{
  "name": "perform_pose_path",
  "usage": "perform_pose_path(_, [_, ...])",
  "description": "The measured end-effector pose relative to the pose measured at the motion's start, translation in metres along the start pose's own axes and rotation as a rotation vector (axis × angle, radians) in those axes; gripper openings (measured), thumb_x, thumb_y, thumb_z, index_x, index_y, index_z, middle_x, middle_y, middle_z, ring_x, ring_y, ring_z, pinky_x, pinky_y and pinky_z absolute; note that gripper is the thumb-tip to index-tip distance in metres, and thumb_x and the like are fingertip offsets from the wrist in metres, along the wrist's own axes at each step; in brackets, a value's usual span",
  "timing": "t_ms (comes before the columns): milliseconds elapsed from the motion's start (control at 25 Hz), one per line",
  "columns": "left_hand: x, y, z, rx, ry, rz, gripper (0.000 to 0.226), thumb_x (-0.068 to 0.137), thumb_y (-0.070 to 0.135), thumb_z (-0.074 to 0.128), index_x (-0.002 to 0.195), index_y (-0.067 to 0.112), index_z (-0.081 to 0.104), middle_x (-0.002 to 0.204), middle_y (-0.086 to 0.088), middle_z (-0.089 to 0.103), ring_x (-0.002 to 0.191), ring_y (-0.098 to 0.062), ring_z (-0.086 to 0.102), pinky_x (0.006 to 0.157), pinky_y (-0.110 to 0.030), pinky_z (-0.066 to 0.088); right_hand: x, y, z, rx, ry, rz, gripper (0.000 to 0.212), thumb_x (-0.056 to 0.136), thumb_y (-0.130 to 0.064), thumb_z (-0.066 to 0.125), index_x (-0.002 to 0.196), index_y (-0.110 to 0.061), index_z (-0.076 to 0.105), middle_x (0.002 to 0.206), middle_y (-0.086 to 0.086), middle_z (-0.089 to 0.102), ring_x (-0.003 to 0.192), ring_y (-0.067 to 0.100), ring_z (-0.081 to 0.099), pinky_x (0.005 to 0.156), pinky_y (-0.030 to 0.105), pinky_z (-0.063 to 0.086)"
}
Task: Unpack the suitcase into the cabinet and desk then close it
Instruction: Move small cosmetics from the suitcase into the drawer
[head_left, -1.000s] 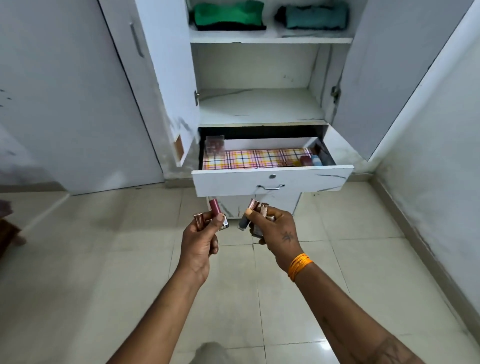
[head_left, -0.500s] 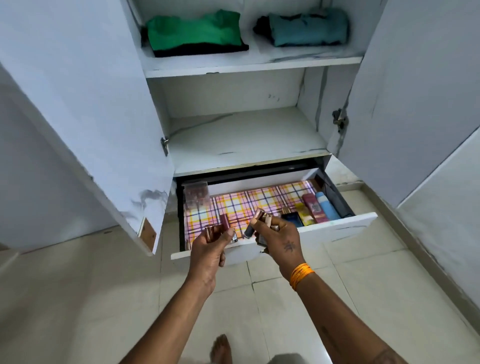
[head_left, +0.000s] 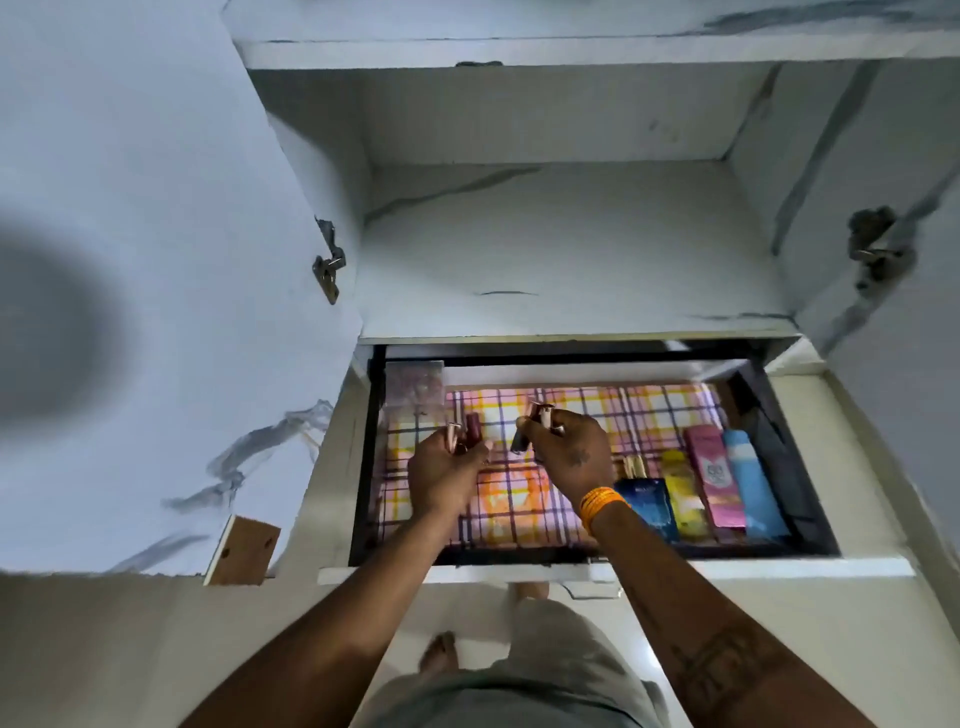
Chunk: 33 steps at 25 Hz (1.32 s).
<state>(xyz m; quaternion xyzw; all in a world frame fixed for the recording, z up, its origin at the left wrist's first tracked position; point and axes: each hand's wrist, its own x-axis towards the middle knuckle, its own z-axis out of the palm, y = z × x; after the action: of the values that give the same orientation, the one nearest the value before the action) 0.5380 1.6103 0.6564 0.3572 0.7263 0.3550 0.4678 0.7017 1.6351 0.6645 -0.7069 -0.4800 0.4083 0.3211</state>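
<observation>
- A second ago you stood back from the cabinet with both fists at the drawer front; now both are over the open drawer (head_left: 779, 567), above its checked liner (head_left: 519, 499).
- Your left hand (head_left: 447, 470) is clenched round a few small tubes (head_left: 464, 438), one dark red, the rest rose-gold.
- Your right hand (head_left: 569, 454) pinches another cluster of tubes (head_left: 535, 423), still raised off the liner.
- Nothing has been put down yet; the bare liner beneath your hands looks like the landing spot.
- Bottles (head_left: 709, 480) already lie along the right side, so lay the tubes left of them.
- The suitcase is out of view; closing it comes later.
</observation>
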Motion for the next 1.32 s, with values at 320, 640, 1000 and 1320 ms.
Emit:
perform_pose_path(320, [0.058,-0.018,0.043,0.661,0.207,0.106,0.029,0.093,0.044,0.073,0.106,0.019,0.068,0.091,0.005,0.073,0.083,-0.014,0.07,0.065,-0.025,0.049,0.088,0.051,0.018,-0.364,-0.281,0.02,0.036,0.091,-0.046,0.072,0.063,-0.024,0.071,0.074,-0.002,0.07,0.076,0.021,0.065,0.066,0.029,0.046])
perform_pose_path(640, [0.072,-0.009,0.042,0.775,0.136,0.082,0.035,0.094,0.052,0.069,0.107,0.02,0.063,0.089,0.007,0.06,0.078,-0.009,0.053,0.056,-0.019,0.026,0.107,0.052,0.039,-0.39,-0.222,-0.004,0.038,0.096,-0.053,0.064,0.09,-0.019,0.078,0.091,0.005,0.076,0.087,0.028,0.07,0.069,0.032,0.051])
perform_pose_path(1000, [0.053,-0.04,0.021,0.97,-0.057,0.338,0.055,0.095,0.016,0.068,0.147,0.024,0.051,0.142,-0.003,0.058,0.093,-0.016,0.073,0.07,-0.022,0.053,0.077,0.07,0.018,-0.545,-0.228,-0.409,0.031,0.093,-0.035,0.07,0.122,-0.028,0.062,0.109,0.0,0.068,0.08,0.025,0.07,0.06,0.026,0.047])
perform_pose_path(1320, [0.089,-0.027,0.031,1.04,0.014,0.339,0.033,0.096,0.015,0.066,0.129,0.014,0.063,0.132,-0.007,0.06,0.089,-0.024,0.073,0.069,-0.029,0.053,0.093,0.061,0.051,-0.63,-0.241,-0.567,0.021,0.095,-0.033,0.062,0.115,-0.03,0.069,0.114,-0.003,0.067,0.082,0.022,0.07,0.058,0.031,0.054])
